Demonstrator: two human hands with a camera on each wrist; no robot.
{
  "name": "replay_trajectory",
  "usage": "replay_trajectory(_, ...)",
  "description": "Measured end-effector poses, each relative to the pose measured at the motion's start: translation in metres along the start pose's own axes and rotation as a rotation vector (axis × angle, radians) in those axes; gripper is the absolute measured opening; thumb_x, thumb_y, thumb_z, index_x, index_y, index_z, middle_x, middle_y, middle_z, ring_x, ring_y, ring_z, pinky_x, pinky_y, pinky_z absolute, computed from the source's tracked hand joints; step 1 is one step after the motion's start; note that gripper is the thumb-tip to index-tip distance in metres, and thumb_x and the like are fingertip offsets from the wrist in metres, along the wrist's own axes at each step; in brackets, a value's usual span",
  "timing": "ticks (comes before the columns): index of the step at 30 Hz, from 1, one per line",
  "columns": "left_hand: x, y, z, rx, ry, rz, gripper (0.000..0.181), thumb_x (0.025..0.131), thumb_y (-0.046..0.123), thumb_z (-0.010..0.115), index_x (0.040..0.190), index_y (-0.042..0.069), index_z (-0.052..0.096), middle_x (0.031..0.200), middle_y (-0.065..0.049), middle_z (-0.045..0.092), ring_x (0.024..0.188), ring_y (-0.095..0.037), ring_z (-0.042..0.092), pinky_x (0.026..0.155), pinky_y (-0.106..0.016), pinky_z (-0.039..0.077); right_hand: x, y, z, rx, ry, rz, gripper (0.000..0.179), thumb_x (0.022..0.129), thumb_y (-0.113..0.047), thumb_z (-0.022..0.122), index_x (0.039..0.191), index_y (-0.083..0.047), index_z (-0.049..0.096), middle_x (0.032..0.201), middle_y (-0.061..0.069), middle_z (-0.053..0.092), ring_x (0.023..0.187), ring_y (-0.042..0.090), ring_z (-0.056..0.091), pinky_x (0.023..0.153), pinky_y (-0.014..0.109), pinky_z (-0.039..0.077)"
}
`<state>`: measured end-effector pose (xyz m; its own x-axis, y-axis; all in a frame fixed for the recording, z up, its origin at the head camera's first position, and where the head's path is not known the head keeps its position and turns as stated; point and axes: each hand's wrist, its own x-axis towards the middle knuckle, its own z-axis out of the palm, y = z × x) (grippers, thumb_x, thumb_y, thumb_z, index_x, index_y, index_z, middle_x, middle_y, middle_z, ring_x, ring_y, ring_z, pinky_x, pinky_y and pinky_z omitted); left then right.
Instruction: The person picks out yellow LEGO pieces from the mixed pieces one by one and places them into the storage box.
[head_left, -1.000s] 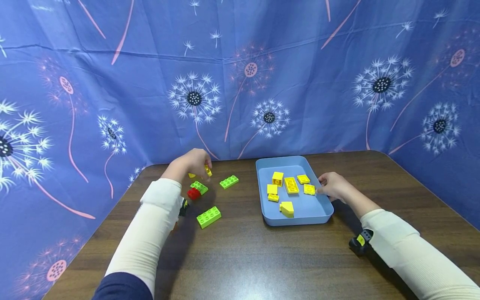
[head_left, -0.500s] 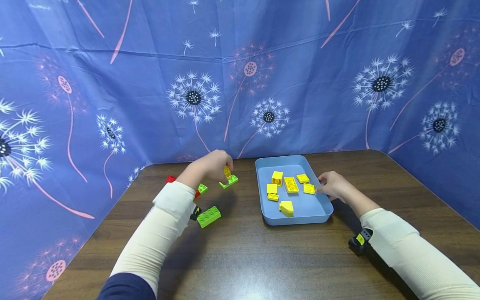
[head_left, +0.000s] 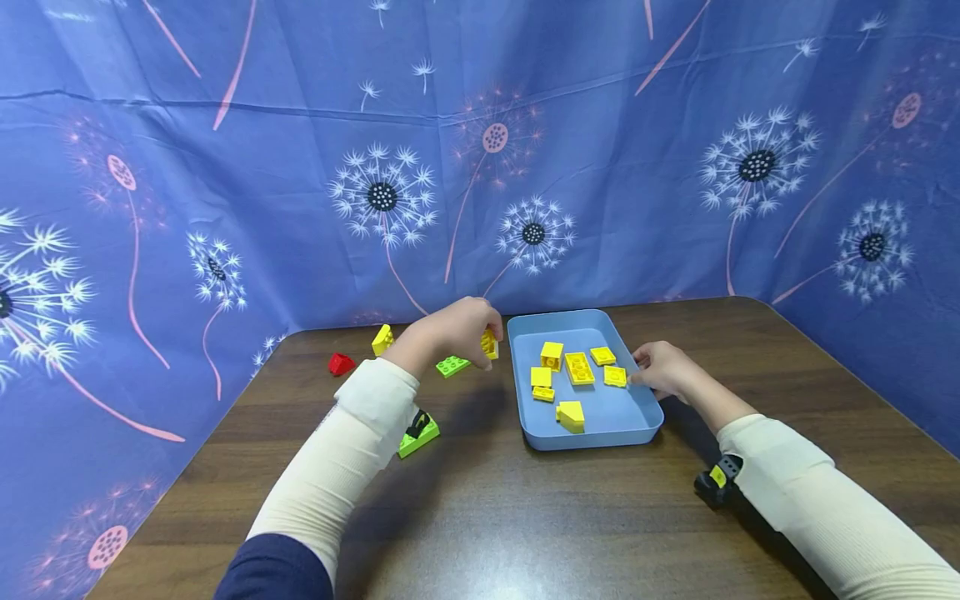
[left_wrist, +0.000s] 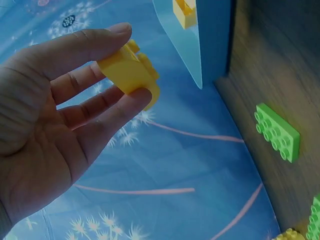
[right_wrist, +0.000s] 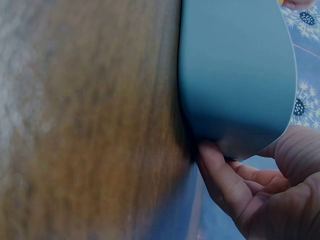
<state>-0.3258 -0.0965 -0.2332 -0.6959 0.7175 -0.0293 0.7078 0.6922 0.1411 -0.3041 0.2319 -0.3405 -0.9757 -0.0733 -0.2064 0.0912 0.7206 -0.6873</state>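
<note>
My left hand (head_left: pixel 459 327) pinches a yellow toy building brick (left_wrist: pixel 129 75) between thumb and fingertips. In the left wrist view the brick shows a smooth curved side and studs along one edge. This hand is above the table, just left of a shallow blue tray (head_left: pixel 611 410). Several yellow bricks (head_left: pixel 580 368) of different shapes lie inside the tray. At the tray's right side, my right hand (head_left: pixel 666 368) grips the wall. The right wrist view shows its fingers against the outer wall (right_wrist: pixel 235 75), with the thumb reaching over the rim and its tip hidden.
Left of the tray on the wooden table (head_left: pixel 525 517) lie a flat green brick (head_left: pixel 452 367), a larger green brick (head_left: pixel 420 442) partly behind my left wrist, a red brick (head_left: pixel 341 364) and another yellow brick (head_left: pixel 382 340). A blue dandelion-patterned cloth (head_left: pixel 450 192) hangs behind the table.
My left hand has carried the yellow brick rightward from the loose bricks at the left to beside the tray. The right hand and the tray have stayed in place.
</note>
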Motion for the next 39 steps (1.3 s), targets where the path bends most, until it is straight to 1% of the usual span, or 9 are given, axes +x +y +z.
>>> replay_trajectory(5, 0.008, 0.009, 0.0, 0.049, 0.001, 0.048, 0.035, 0.071, 0.02, 0.087, 0.1, 0.006, 0.073, 0.093, -0.003, 0.064, 0.086, -0.018, 0.054, 0.075, -0.028, 0.048, 0.0, 0.0, 0.0, 0.0, 0.001, 0.01, 0.051, 0.088, -0.003, 0.067, 0.129, 0.017, 0.045, 0.114, 0.031, 0.053, 0.1, 0.04, 0.06, 0.069, 0.043, 0.058)
replay_trajectory(7, 0.012, 0.013, 0.0, 0.068, 0.003, 0.056, 0.036, 0.071, 0.021, 0.088, 0.1, 0.006, 0.073, 0.093, -0.002, 0.064, 0.087, -0.017, 0.054, 0.076, -0.028, 0.047, 0.0, 0.0, 0.0, 0.004, 0.001, 0.013, 0.051, 0.088, -0.003, 0.067, 0.129, 0.017, 0.045, 0.115, 0.032, 0.053, 0.101, 0.04, 0.06, 0.069, 0.043, 0.058)
replay_trajectory(14, 0.027, 0.025, 0.005, 0.034, -0.011, 0.048, 0.035, 0.073, 0.023, 0.086, 0.103, 0.011, 0.073, 0.099, 0.001, 0.062, 0.093, -0.014, 0.053, 0.079, -0.025, 0.047, -0.002, 0.0, 0.001, -0.007, 0.005, -0.001, 0.049, 0.088, -0.002, 0.067, 0.127, 0.018, 0.046, 0.113, 0.032, 0.053, 0.099, 0.041, 0.06, 0.066, 0.042, 0.058)
replay_trajectory(19, 0.04, 0.036, 0.008, 0.027, -0.011, 0.079, 0.036, 0.075, 0.024, 0.086, 0.105, 0.011, 0.072, 0.102, 0.002, 0.062, 0.096, -0.014, 0.052, 0.08, -0.025, 0.046, -0.002, -0.001, 0.001, -0.002, 0.008, -0.006, 0.049, 0.087, -0.002, 0.067, 0.128, 0.017, 0.046, 0.114, 0.032, 0.053, 0.099, 0.04, 0.06, 0.066, 0.042, 0.058)
replay_trajectory(21, 0.046, 0.04, 0.009, 0.028, -0.019, 0.101, 0.037, 0.075, 0.024, 0.085, 0.106, 0.009, 0.072, 0.102, 0.001, 0.063, 0.096, -0.014, 0.052, 0.081, -0.025, 0.045, -0.001, -0.001, 0.001, 0.002, 0.007, -0.005, 0.049, 0.088, -0.002, 0.066, 0.128, 0.017, 0.046, 0.114, 0.032, 0.053, 0.099, 0.04, 0.06, 0.067, 0.042, 0.058)
replay_trajectory(25, 0.058, 0.047, 0.014, 0.008, -0.042, 0.113, 0.038, 0.075, 0.024, 0.085, 0.107, 0.009, 0.072, 0.101, 0.002, 0.064, 0.096, -0.013, 0.054, 0.082, -0.023, 0.046, 0.0, -0.002, 0.001, 0.006, 0.009, 0.007, 0.048, 0.088, -0.002, 0.066, 0.128, 0.017, 0.047, 0.113, 0.031, 0.054, 0.098, 0.039, 0.061, 0.067, 0.041, 0.058)
replay_trajectory(29, 0.067, 0.052, 0.02, -0.007, -0.054, 0.114, 0.036, 0.076, 0.023, 0.085, 0.107, 0.01, 0.072, 0.099, 0.004, 0.065, 0.093, -0.012, 0.055, 0.081, -0.022, 0.046, 0.0, -0.002, 0.0, 0.003, 0.013, 0.012, 0.048, 0.088, -0.002, 0.066, 0.128, 0.017, 0.047, 0.113, 0.031, 0.054, 0.098, 0.039, 0.062, 0.066, 0.041, 0.058)
replay_trajectory(33, 0.077, 0.056, 0.027, -0.031, -0.062, 0.113, 0.037, 0.075, 0.021, 0.085, 0.108, 0.009, 0.072, 0.101, 0.004, 0.065, 0.092, -0.012, 0.055, 0.08, -0.022, 0.046, 0.0, 0.0, 0.0, -0.001, 0.009, 0.004, 0.049, 0.088, -0.002, 0.066, 0.128, 0.017, 0.046, 0.112, 0.031, 0.054, 0.097, 0.039, 0.061, 0.066, 0.041, 0.058)
replay_trajectory(39, 0.095, 0.062, 0.036, -0.046, -0.069, 0.081, 0.039, 0.076, 0.023, 0.085, 0.11, 0.009, 0.071, 0.103, 0.004, 0.065, 0.095, -0.011, 0.056, 0.084, -0.021, 0.046, 0.0, 0.0, 0.002, -0.003, 0.013, 0.002, 0.048, 0.088, -0.002, 0.066, 0.127, 0.017, 0.046, 0.111, 0.031, 0.054, 0.096, 0.039, 0.062, 0.066, 0.041, 0.058)
